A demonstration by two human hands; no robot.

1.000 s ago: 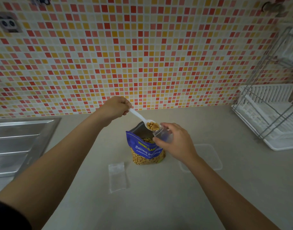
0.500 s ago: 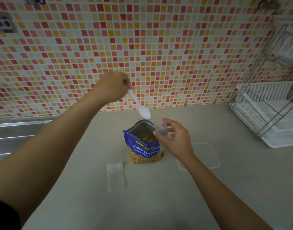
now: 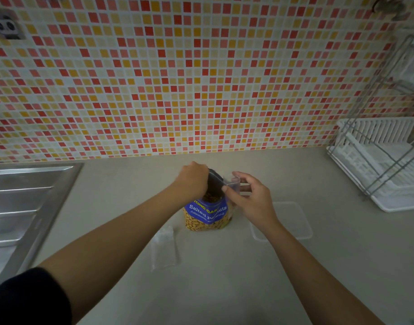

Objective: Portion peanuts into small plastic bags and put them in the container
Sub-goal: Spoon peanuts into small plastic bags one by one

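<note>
Open peanut bag [image 3: 207,215] stands upright on counter [image 3: 248,289]. L hand [image 3: 193,178] is fisted at its mouth, knuckles up; can't tell what it grips, if anything. R hand [image 3: 250,199], just right of the mouth, pinches small bag [image 3: 231,184] betw. thumb & fingers. Clear container [image 3: 292,221] sits right of peanut bag; spare bags [image 3: 165,249] lie flat front-left.

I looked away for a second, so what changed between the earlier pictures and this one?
The left hand tipped a spoonful of peanuts at the small bag, lifted the emptied spoon, then came down into the peanut bag; the spoon is now hidden. The right hand kept pinching the small bag; container and spare bag stayed put.
</note>
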